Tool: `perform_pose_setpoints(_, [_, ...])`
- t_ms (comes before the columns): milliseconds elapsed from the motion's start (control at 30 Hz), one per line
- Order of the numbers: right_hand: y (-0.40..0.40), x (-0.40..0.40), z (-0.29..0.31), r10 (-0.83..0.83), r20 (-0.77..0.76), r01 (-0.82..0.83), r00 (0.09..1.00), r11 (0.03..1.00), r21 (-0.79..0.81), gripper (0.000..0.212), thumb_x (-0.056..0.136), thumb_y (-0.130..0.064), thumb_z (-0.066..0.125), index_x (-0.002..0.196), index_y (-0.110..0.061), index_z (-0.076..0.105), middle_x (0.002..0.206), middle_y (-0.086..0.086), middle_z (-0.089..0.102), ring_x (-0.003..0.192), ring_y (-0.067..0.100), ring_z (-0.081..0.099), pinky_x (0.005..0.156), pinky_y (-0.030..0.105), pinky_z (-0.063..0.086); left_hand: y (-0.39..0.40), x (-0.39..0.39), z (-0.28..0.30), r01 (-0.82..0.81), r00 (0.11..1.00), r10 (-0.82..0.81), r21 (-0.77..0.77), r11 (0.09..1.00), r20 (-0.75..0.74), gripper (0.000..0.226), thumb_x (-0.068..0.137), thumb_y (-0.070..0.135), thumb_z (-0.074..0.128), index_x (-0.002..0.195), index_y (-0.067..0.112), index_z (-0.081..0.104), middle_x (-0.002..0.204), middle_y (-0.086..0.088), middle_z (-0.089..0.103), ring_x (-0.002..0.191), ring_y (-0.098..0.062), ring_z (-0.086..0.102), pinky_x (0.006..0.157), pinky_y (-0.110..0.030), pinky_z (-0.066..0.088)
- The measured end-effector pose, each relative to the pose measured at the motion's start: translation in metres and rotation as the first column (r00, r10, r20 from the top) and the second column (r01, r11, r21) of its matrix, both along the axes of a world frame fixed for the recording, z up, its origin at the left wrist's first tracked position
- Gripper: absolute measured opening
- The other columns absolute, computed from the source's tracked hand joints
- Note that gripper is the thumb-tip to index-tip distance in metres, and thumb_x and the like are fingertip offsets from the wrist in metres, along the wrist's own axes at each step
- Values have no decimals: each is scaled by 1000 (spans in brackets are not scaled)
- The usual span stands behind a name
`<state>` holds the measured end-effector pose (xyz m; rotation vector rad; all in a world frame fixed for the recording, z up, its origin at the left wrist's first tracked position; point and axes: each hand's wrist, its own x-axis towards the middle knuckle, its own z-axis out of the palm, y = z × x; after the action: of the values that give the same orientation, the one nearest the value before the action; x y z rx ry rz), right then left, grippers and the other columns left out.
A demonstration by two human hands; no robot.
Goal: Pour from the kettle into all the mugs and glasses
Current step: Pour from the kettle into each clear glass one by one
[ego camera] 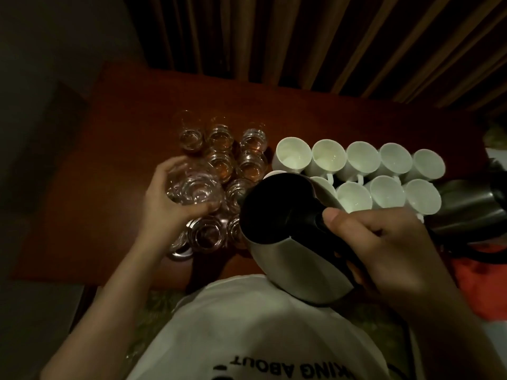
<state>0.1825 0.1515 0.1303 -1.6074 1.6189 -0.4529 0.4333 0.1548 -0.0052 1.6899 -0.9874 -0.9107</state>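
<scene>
Right hand gripping kettle handle, tilted for pouring; left hand curled round glass, raised to meet spout.

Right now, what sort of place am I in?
Probably a hotel room or a hospitality service spot: matching white mugs and glasses are lined up on a wooden table against heavy curtains, with a kettle in hand.
</scene>
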Motion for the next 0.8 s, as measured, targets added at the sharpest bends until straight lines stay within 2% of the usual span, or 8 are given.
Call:
perform_pose_setpoints(100, [3,-4,6,-18,-15,18,1000,1000,17,69,75,-58,60,51,4,42,44,23,36,36,19,31,44,39,29,10,-11,-7,93,995,-94,31,995,16,88,54,2,88,124,34,47,117,25,52,102,23,48,82,-3,42])
perform_pose_setpoints(167, [3,-6,9,-8,-27,9,1000,1000,18,65,75,-54,59,48,3,45,43,22,38,36,21,32,44,41,32,14,-14,-8,141,989,-143,50,989,25,88,53,-1,88,124,33,48,115,27,51,99,27,47,77,1,39])
perform_pose_setpoints(367, [5,-7,12,79,-110,-75,991,996,39,63,67,-72,52,46,-13,56,41,15,46,32,17,37,47,49,42,19,-24,-7,218,973,-220,44,975,64,88,54,-5,87,120,38,49,114,31,49,98,28,47,79,1,40])
perform_pose_setpoints(533, [2,-9,14,136,-163,-131,977,990,44,64,60,-73,44,50,-12,57,43,17,45,34,17,36,47,47,42,20,-28,-15,272,960,-276,92,958,38,92,50,3,91,120,45,49,120,25,54,109,12,52,86,-12,43])
perform_pose_setpoints(600, [-1,-7,18,197,-212,-198,957,980,19,61,60,-74,39,59,-16,60,46,18,46,37,22,39,46,47,40,19,-32,-15,301,952,-305,95,949,26,90,51,3,92,122,40,51,119,27,54,107,20,50,86,-7,41])
perform_pose_setpoints(667, [-5,-6,21,254,-258,-257,932,966,22,59,69,-71,42,63,-15,59,46,18,45,39,26,40,45,45,39,18,-35,-16,321,945,-325,104,941,26,89,52,1,91,124,35,51,114,32,51,100,31,44,79,2,38])
perform_pose_setpoints(733, [-8,-7,23,280,-306,-281,910,959,44,60,71,-64,46,52,-7,54,43,14,43,39,24,42,45,41,38,19,-38,-17,338,939,-343,110,934,21,88,53,0,90,124,35,51,115,32,50,99,32,43,77,5,37])
perform_pose_setpoints(800, [-10,-7,26,314,-355,-311,881,948,66,55,70,-63,44,50,-13,54,42,8,41,41,22,42,46,40,38,19,-39,-19,357,932,-361,108,928,20,88,53,0,90,123,37,52,117,30,52,103,28,45,79,3,38])
